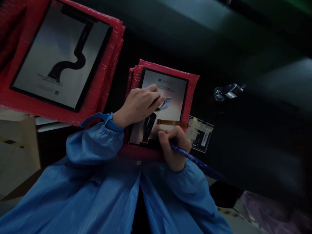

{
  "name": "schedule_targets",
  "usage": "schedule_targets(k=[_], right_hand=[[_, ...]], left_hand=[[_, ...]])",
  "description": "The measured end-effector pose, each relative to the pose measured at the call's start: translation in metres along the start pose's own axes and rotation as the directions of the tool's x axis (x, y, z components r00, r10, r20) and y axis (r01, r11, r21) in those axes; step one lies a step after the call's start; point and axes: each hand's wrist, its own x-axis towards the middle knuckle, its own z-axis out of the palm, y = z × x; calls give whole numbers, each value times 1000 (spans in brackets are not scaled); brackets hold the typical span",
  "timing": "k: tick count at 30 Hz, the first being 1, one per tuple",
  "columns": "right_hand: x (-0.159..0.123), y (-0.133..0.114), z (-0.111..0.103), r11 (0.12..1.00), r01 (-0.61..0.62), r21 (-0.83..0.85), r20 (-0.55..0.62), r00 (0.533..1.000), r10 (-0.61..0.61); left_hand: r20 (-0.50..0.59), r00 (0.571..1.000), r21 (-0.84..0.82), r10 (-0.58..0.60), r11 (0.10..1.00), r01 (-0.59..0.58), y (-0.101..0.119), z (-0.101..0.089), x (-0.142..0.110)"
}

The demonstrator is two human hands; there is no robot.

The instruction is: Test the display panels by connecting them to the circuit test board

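A display panel (175,86) lies back side up on red bubble-wrap bags. My left hand (142,103) rests over its middle, fingers curled together against the curved black ribbon cable (149,127); the exact grip of the fingertips is partly hidden. My right hand (177,144) is closed around a slim blue pen-like tool (192,157) at the panel's lower right; the tool's working tip is hidden by the hand. Just above the right fingers runs an orange-brown flex cable (172,122), reaching towards a small circuit board (201,135) beside the panel.
Another display panel (64,48) with an S-shaped black cable lies on a stack of red bubble-wrap bags (110,70) at the upper left. A shiny metallic object (229,92) sits on the dark table (243,139) to the right. Purple cloth (270,211) shows at the lower right.
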Motion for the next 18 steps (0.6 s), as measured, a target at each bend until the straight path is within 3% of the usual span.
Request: schedule_targets(k=[2, 4, 7, 9, 12, 15, 18], right_hand=[[5, 1, -15, 998, 29, 63, -62, 998, -25], [14, 5, -34, 999, 43, 23, -111, 993, -41], [29, 20, -66, 988, -15, -153, -118, 993, -3], [38, 33, -82, 960, -12, -279, -16, 1000, 7], [47, 50, -96, 939, 20, -343, 209, 976, 56], [53, 56, -100, 978, -56, -199, 322, 939, 120], [58, 51, -100, 991, -130, 22, 362, 925, 113]], left_hand=[[13, 1000, -110, -13, 994, 14, 1, -3, 0], [57, 998, -271, -32, 961, 46, 3, -8, -1], [213, 976, -589, -55, 789, 173, 8, -17, -5], [359, 932, -745, -43, 589, 314, 11, -22, -8], [508, 861, -804, 8, 361, 471, 14, -29, -15], [564, 823, -814, 69, 216, 539, 15, -34, -21], [562, 819, -827, 116, 93, 554, 18, -38, -27]])
